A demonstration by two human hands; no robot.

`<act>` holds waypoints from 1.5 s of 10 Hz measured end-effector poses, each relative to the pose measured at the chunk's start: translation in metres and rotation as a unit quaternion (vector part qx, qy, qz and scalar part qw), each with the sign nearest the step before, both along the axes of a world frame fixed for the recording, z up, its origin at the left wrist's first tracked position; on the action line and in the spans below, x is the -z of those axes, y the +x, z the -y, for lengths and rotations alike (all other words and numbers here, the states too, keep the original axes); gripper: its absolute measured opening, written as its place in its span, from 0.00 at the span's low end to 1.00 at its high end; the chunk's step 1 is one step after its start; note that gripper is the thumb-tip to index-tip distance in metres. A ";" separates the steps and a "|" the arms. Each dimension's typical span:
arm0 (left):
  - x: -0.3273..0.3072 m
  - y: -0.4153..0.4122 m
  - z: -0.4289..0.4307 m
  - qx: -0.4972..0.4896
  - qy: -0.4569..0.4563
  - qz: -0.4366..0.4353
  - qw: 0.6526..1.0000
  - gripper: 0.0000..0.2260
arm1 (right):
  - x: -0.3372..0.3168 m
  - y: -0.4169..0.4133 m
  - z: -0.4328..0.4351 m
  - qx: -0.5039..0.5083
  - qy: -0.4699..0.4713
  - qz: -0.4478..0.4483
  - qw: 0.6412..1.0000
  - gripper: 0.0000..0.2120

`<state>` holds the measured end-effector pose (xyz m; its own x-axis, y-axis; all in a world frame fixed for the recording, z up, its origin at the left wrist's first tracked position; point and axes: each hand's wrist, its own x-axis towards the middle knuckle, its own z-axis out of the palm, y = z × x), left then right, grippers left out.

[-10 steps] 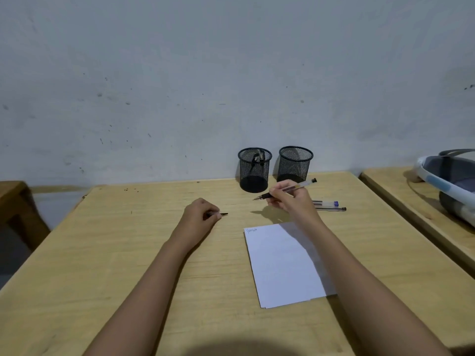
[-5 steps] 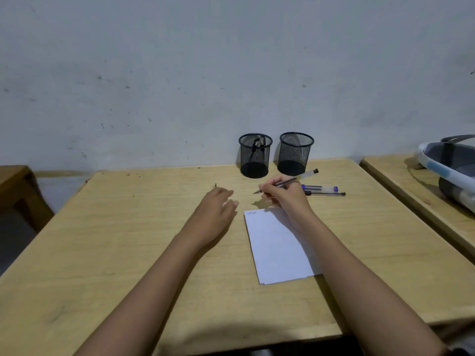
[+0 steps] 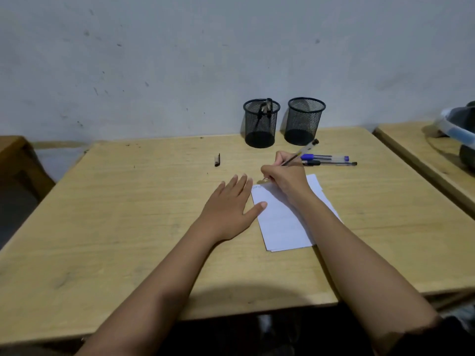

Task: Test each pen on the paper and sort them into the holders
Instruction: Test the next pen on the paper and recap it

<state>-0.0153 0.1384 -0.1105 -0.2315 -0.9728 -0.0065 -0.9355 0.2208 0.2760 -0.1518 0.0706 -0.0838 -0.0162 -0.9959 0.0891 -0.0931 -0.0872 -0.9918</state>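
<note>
My right hand (image 3: 284,179) grips a clear pen (image 3: 302,151) with its tip at the top left corner of the white paper (image 3: 282,222), where a faint scribble shows. My left hand (image 3: 231,208) lies flat and open on the table, its thumb on the paper's left edge. A black pen cap (image 3: 217,160) lies on the wood to the left. Two more pens (image 3: 329,160), one blue-capped, one black, lie behind my right hand. Two black mesh holders stand by the wall: the left holder (image 3: 261,123) has a pen in it, the right holder (image 3: 305,120) looks empty.
The wooden table (image 3: 128,214) ends at a grey wall. A second table (image 3: 421,152) stands to the right with a white and blue device (image 3: 460,127) on it. A brown stool or bench (image 3: 15,160) sits at the left.
My left hand let go of the black cap, which now lies on the table, and moved flat beside the paper. My right hand lowered the pen tip to the paper.
</note>
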 end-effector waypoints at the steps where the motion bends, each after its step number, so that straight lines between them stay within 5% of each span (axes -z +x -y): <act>1: 0.000 -0.001 0.000 -0.001 0.004 0.007 1.000 0.31 | 0.001 0.003 0.001 -0.002 -0.004 -0.021 1.000 0.17; 15: -0.001 -0.002 -0.001 -0.006 0.009 0.017 1.000 0.31 | 0.002 0.004 0.000 -0.005 -0.006 -0.049 0.999 0.19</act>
